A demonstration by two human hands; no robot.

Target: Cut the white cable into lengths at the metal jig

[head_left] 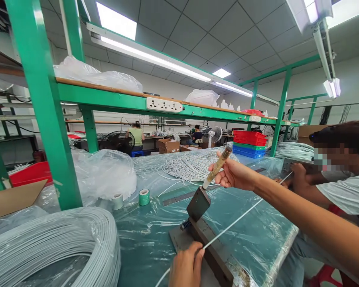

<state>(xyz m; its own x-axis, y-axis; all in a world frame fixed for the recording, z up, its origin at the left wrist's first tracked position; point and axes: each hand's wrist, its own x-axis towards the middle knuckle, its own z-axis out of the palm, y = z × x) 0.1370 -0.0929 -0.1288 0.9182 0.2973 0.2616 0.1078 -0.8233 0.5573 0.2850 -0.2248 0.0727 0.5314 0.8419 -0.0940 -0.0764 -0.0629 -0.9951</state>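
My right hand (235, 174) grips the taped handle (217, 167) of a lever cutter (199, 203) whose blade arm is raised over its metal base (211, 249). My left hand (186, 268) pinches a thin white cable (233, 224) that lies across the base near the blade and runs off to the right. A big coil of the same white cable (52, 249) sits at the lower left.
The bench is covered in plastic sheet (149, 235), with two tape rolls (143, 196), a steel ruler (179, 197), cut cable bundles (194, 163) and stacked red, green and blue trays (249, 144). A green frame post (52, 119) stands left. A co-worker (338, 175) sits close at right.
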